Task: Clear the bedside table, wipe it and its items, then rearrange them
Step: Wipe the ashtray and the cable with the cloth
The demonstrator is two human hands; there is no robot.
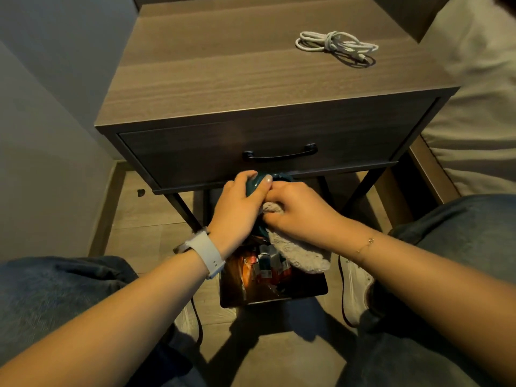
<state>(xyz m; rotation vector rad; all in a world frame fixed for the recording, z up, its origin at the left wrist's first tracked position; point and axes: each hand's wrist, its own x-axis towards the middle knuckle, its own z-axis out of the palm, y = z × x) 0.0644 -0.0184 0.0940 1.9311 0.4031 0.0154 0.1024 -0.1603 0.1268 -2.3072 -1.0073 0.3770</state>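
Left hand [240,202] is gripping a teal object [254,186] just below the counter's [223,79] drawer front. Right hand [298,210] is pinching a grey cloth [296,254] against it. White cable [336,46] is lying coiled on the counter.

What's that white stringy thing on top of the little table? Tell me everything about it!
It is a white cable, coiled into loose loops and knotted round its own middle, so it stays bundled. It looks braided, with a small plug end near the front. It lies flat on the bedside table, at the back right corner of the top, beside the bed. No hand touches it.
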